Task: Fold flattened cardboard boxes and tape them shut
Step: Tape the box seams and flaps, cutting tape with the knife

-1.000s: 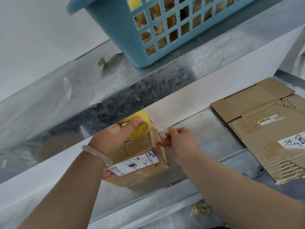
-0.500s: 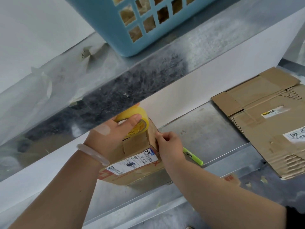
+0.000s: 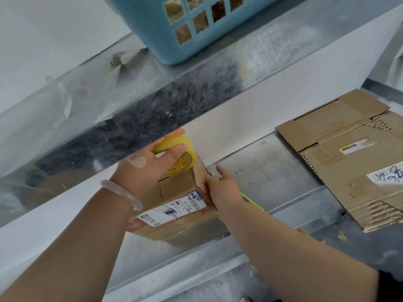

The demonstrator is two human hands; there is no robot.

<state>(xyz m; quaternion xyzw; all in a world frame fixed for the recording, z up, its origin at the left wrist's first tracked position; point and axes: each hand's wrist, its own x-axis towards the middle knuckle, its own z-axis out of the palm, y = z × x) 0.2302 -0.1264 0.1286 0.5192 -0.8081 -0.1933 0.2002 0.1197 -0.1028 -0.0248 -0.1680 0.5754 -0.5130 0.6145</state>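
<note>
The left hand [image 3: 139, 173] is gripping the tape [image 3: 181, 155] atop the box [image 3: 174, 201] between the hands, while the right hand [image 3: 222, 186] is pressing straight fingers against its side.

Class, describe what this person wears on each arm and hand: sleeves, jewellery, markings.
The left hand bears a pale oval plaster on its back; a smooth, pale, rounded bangle circles that wrist. The right hand is unadorned; a dark sleeve edge shows far up that arm. Both forearms are bare.
</note>
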